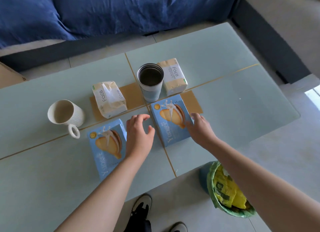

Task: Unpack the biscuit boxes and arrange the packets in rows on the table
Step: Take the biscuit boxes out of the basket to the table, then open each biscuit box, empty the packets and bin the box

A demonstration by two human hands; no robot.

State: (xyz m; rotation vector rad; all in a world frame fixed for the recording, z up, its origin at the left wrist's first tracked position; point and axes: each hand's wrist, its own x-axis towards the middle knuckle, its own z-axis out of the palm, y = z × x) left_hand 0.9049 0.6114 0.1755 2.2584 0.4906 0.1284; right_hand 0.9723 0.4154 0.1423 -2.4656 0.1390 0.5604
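We see two sealed biscuit boxes lying flat mid-table: the right box [171,121] toward the centre, the left box [108,147] closer to the near edge. Our left hand [138,136] hovers between them, fingers loosely spread and holding nothing; our right hand [199,127] rests relaxed fingers on the right box's right side. Risk: tearing that box open carelessly could knock the tumbler [150,82] touching its far end, or spill packets off the near edge.

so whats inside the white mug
Nothing shows inside the white mug: its pale inner wall and bottom look bare. Part of the near inner wall is hidden by the rim.
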